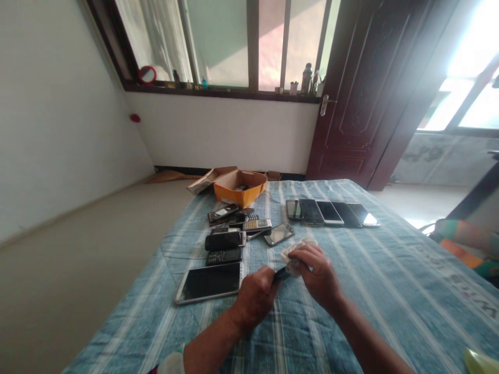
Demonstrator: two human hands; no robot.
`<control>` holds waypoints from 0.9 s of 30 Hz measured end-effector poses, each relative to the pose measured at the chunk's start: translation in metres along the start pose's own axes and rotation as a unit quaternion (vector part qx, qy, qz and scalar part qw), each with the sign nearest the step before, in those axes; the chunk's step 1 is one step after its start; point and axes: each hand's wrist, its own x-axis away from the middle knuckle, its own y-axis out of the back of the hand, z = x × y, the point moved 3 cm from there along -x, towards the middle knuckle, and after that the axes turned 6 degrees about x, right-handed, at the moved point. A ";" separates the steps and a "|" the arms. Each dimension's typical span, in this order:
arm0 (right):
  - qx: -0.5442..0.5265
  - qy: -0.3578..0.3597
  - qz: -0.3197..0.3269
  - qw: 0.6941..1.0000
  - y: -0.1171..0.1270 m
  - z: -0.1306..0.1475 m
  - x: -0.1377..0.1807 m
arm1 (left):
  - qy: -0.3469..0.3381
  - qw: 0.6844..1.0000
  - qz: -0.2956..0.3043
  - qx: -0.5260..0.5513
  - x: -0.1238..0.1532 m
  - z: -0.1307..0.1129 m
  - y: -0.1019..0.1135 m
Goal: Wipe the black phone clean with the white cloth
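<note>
Left hand (258,294) clamps dark phone (279,274), right hand (318,272) pinches pale wad (287,253) against it, unreadable lettering (457,284) near surface's (390,301) right edge

Red-rimmed round mirror (147,75) on windowsill (234,94), grey flask (307,79) near cup (293,89), dark red door (360,88)

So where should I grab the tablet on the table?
Perhaps take the tablet by its left short edge, from the left: it lies flat, screen up, with a keypad phone behind its far edge and your left hand by its right end.
</note>
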 end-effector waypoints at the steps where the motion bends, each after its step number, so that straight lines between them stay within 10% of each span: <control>1: 0.010 0.000 -0.003 1.000 0.001 0.000 0.000 | -0.005 1.000 0.002 -0.003 0.000 0.000 -0.001; 12: -0.247 -0.193 -0.069 0.947 -0.011 0.011 0.003 | 0.051 0.998 0.041 -0.022 -0.001 -0.004 0.003; 18: -0.026 -0.039 -0.065 0.997 -0.010 -0.002 0.003 | 0.009 1.000 0.012 -0.005 0.000 0.000 -0.002; 27: 0.128 0.103 0.087 0.983 -0.005 -0.001 0.009 | 0.001 1.000 0.014 0.003 0.001 0.000 -0.002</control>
